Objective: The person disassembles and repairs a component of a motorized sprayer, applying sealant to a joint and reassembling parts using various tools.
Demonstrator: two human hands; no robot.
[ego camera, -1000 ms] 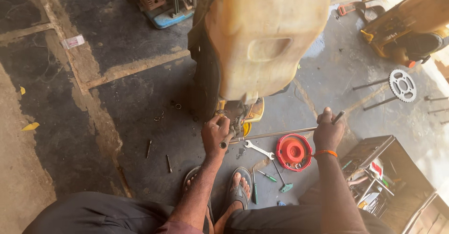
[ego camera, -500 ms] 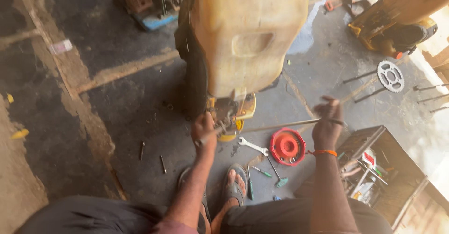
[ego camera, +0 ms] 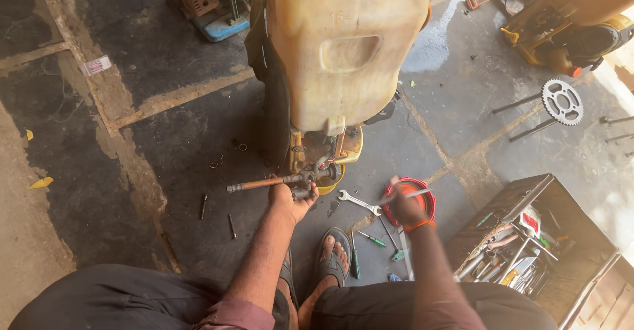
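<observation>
Gripping the pipe fitting (ego camera: pixel 302 186) under the tank (ego camera: pixel 347 46), my left hand (ego camera: pixel 290 198) closes around the dark joint where the rusty pipe (ego camera: pixel 254 184) meets the pump parts at the base. The pipe sticks out level toward my left, just above the floor, and the fitting sits right against the yellow base (ego camera: pixel 349 146) of the sprayer.

My right hand (ego camera: pixel 406 206) is blurred over the red bowl (ego camera: pixel 426 201), fingers curled shut on a thin metal rod (ego camera: pixel 415 193) that points away to the right. I cannot tell how firm that pinch is — the blur hides the fingertips.

By my reckoning I am in the middle of working the pump joint: one hand steadies the part while the other brings a tool across. The next move calls for a steady left hand on the fitting and a careful aim with the rod, since the joint is tucked low beneath the tank and half hidden.

A spanner (ego camera: pixel 358 202) lies on the floor between my hands, screwdrivers (ego camera: pixel 373 239) lie near my sandalled foot (ego camera: pixel 332 256), and the open toolbox (ego camera: pixel 568 221) stands at my right — a sprocket (ego camera: pixel 562 101) lies well beyond it.
</observation>
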